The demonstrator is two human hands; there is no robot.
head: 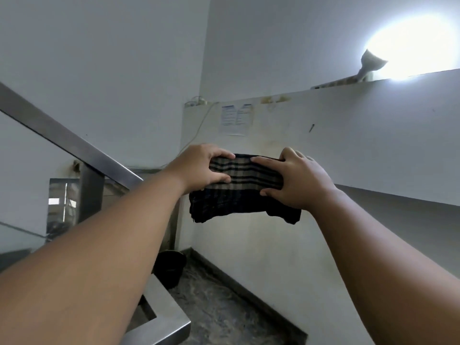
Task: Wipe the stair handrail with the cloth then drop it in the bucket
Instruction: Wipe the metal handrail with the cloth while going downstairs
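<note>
A dark checked cloth [245,188] with beige stripes is held up in mid-air in front of the wall. My left hand [201,169] grips its left end and my right hand [298,181] grips its right end, with the lower part hanging loose. The steel handrail [67,143] slopes down from the upper left to a post, to the left of the cloth and apart from it. A dark bucket [170,268] stands on the floor below my left forearm, partly hidden by it.
A steel rail section [164,322] runs along the bottom centre. The speckled landing floor [224,310] lies between it and the white wall [348,135]. A paper notice [236,119] and a cable hang on the wall. A bright lamp [410,46] glares at the upper right.
</note>
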